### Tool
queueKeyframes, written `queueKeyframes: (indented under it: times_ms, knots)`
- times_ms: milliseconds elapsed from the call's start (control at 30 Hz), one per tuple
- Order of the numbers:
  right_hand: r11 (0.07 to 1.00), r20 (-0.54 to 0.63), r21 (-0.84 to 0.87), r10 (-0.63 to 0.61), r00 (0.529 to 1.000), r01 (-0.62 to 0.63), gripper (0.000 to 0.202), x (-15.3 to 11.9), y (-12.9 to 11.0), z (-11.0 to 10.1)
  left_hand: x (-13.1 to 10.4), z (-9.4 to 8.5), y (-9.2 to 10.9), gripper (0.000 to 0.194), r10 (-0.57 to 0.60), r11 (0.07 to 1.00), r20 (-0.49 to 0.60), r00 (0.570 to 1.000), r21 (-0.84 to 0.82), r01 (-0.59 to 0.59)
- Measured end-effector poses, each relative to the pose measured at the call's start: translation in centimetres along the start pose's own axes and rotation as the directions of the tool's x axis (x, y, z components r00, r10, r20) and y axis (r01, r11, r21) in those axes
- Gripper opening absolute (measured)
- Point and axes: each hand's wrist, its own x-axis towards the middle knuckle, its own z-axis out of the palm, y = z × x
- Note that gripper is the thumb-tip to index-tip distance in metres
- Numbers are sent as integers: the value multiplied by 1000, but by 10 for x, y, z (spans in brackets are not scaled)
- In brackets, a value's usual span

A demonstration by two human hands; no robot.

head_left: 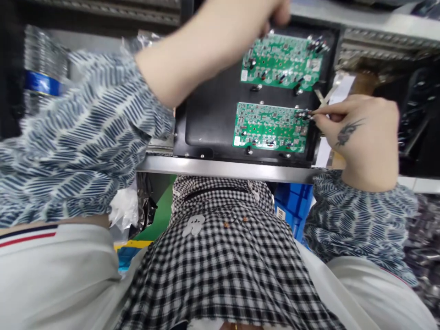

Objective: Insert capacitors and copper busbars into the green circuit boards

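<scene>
Two green circuit boards lie on a black tray [213,107], the upper board [282,62] behind the lower board [270,127]. At the lower board's right end, my right hand [357,133] pinches with thumb and index finger at a small dark component [304,114]. A tattoo shows on the back of that hand. My left hand [280,13] reaches over the far edge of the upper board, mostly cut off by the top of the picture; its fingers are too hidden to read. Small dark and coloured parts stand on both boards.
A plastic bottle with a blue label [43,82] is at the far left. A metal rail [227,168] runs along the near edge of the tray. Below it are a blue crate [294,206] and clear plastic bags [124,208]. Pale strips [332,94] lie right of the tray.
</scene>
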Motion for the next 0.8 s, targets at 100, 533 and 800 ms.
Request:
queueKeyframes:
  times_ms: [100, 533, 800]
  knots:
    - [1000, 49, -26, -3, 999, 4, 35, 0, 2, 0, -1, 41, -16, 18, 3, 999, 28, 1000, -35, -2]
    - [986, 136, -150, -50, 989, 71, 41, 12, 6, -5, 9, 57, -38, 39, -18, 991, -123, 992, 129, 34]
    - [997, 133, -76, 14, 991, -4, 38, 7, 0, -8, 6, 59, -42, 39, -10, 989, -103, 995, 148, 25]
